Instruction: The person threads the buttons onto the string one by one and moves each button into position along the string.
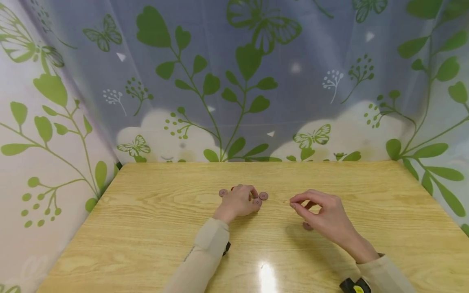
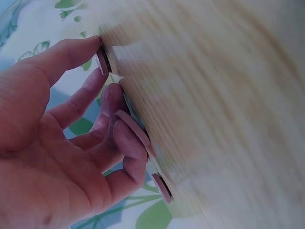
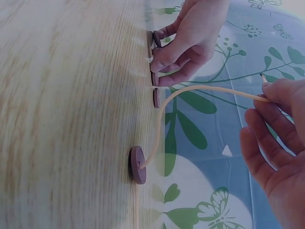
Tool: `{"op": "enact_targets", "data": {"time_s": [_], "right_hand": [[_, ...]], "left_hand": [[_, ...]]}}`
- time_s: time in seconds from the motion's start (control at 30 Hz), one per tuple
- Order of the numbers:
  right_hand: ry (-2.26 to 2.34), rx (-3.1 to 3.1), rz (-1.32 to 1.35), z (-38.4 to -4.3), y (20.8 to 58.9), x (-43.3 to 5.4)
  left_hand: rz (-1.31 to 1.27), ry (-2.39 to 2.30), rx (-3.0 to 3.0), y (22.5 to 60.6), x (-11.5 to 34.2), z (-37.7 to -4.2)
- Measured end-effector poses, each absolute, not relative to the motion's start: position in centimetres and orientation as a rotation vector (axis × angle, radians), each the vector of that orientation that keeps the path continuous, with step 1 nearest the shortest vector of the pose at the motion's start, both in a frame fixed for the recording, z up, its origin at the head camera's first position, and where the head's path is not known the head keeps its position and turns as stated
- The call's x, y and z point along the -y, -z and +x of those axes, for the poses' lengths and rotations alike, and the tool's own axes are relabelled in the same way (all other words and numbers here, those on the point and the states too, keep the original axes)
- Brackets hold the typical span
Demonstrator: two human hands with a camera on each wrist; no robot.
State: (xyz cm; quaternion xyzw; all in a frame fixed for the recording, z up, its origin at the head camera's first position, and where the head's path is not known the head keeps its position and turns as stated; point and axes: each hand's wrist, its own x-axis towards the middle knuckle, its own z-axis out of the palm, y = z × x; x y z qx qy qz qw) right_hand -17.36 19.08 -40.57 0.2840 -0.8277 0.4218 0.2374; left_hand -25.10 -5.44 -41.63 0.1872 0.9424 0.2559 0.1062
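In the head view my left hand (image 1: 239,201) is low over the table, its thumb and a finger gripping a brown button (image 1: 257,202) at its edges. The left wrist view shows that button (image 2: 102,62) between thumb and index, and another button (image 2: 133,128) against the curled outer fingers. My right hand (image 1: 324,213) pinches a pale cord (image 3: 205,88) near its end, above the table. The cord arches down to a hole in a brown button (image 3: 138,164) on the tabletop, partly covered by the right hand in the head view.
Beside the left hand, one brown button (image 1: 263,196) lies to the right and another (image 1: 223,193) to the left. A small red thing (image 1: 232,189) shows behind the left hand, mostly hidden. The wooden table (image 1: 146,228) meets a leaf-patterned curtain (image 1: 205,81) at the back.
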Motion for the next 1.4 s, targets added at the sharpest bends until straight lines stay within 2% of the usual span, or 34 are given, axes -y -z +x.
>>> {"op": "enact_targets", "data": {"time_s": [0.63,1.4], "right_hand": [[-1.154,2.335,0.723,-17.1,40.6,-19.4],[-1.187,2.33,0.73,-17.3,40.7,-19.6]], "left_hand": [[0.487,-0.891,-2.779,42.0,6.0,-24.8],[0.525,-1.101,-2.745,41.5,6.4,-24.7]]}}
